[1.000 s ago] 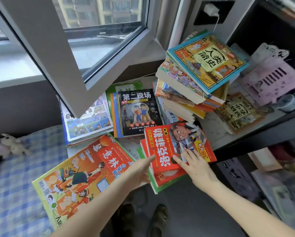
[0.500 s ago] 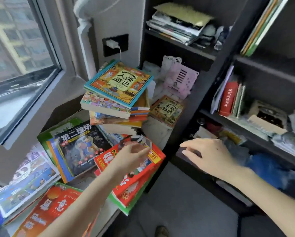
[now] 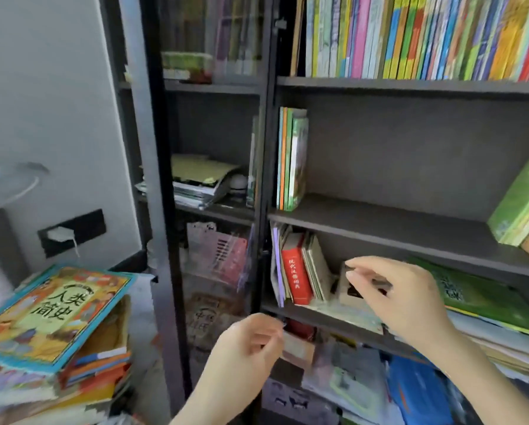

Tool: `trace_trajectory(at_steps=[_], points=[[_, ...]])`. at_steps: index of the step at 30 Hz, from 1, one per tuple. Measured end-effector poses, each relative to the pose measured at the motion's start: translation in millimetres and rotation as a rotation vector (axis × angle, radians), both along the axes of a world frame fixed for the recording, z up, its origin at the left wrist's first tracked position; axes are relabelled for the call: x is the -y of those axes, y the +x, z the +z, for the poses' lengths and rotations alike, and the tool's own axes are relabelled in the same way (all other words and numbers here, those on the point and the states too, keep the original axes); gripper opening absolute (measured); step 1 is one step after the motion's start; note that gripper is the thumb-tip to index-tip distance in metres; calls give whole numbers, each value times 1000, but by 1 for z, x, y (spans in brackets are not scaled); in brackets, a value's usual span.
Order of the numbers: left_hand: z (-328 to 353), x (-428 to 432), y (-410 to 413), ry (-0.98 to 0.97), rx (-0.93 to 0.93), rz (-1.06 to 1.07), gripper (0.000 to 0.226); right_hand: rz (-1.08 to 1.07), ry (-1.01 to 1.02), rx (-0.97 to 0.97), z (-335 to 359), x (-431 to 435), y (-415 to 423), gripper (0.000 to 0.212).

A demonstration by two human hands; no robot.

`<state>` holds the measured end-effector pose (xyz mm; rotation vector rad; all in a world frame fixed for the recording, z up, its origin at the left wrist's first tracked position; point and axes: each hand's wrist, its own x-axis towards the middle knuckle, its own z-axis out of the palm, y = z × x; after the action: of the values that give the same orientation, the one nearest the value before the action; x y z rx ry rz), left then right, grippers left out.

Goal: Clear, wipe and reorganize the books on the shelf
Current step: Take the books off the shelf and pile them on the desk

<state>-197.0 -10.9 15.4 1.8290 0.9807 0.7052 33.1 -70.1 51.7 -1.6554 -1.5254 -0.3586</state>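
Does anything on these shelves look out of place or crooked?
Yes. On the lower shelf the red book and its neighbours lean left instead of standing upright. On the shelf above the green box sits tilted at the right.

This looks like a room in a home, probably a child's reading corner. A dark bookcase (image 3: 410, 85) stands against the wall, and its top shelf carries a tight row of thin, colourful children's books (image 3: 425, 35). Near its left edge lies a pile of cartoon picture books (image 3: 54, 311), and a white charger (image 3: 59, 234) sits in a wall socket (image 3: 88, 225).
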Motion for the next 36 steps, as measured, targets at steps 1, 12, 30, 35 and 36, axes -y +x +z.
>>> trace_trajectory(at_steps=[1, 12, 30, 35, 36], points=[[5, -5, 21, 22, 30, 19, 14, -12, -20, -21, 3, -2, 19, 10], [32, -85, 182, 137, 209, 321, 28, -80, -279, -110, 3, -71, 148, 29], [47, -330, 335, 414, 71, 852, 83, -152, -857, 99, -42, -220, 319, 85], [51, -353, 341, 503, 169, 808, 64, -148, -823, 82, -45, -220, 320, 75], [52, -355, 342, 519, 178, 787, 62, -148, -821, 70, -45, -220, 319, 75]])
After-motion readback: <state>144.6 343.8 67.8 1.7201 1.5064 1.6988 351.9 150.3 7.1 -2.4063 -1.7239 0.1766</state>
